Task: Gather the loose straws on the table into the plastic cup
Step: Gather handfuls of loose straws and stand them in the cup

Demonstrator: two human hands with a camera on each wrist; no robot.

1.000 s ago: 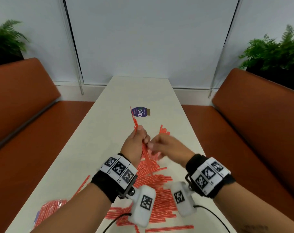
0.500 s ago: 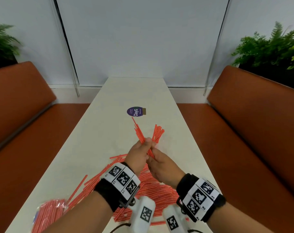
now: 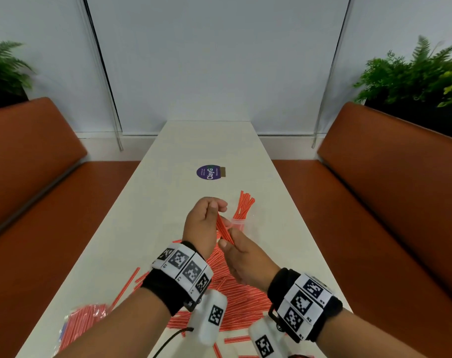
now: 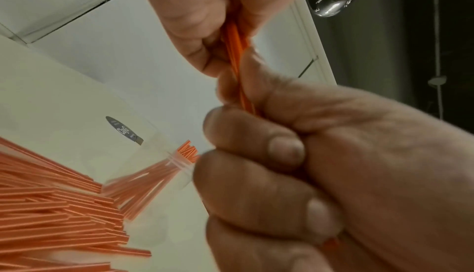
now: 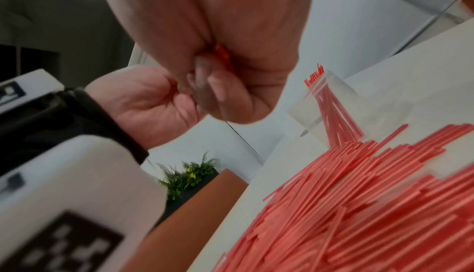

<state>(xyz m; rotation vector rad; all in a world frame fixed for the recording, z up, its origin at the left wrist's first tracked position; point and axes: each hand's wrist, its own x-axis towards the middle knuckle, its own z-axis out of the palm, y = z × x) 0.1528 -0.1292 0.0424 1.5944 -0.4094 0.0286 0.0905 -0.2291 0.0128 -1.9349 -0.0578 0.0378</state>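
Observation:
My left hand [image 3: 207, 218] is curled round a small bundle of red straws [image 3: 223, 228] above the table. My right hand [image 3: 240, 254] pinches the bundle's lower end just below the left. In the left wrist view the bundle [image 4: 234, 49] runs between both fists. Right behind the hands stands a clear plastic cup [image 3: 238, 223], upright, with several straws [image 3: 244, 204] fanning out of its top. The cup [image 5: 328, 98] also shows in the right wrist view. A wide pile of loose straws [image 3: 240, 298] lies under my wrists.
The long white table [image 3: 207, 143] runs away from me between two brown benches [image 3: 39, 202] [image 3: 387, 202]. A purple sticker [image 3: 210, 172] lies beyond the cup. A plastic bag of straws [image 3: 83, 321] sits at the near left edge. Stray straws [image 3: 124, 288] lie left of the pile.
The straw ends that stuck up above my left fist no longer show. The bundle now lies lower, between the two hands, and my right hand has dropped below the left.

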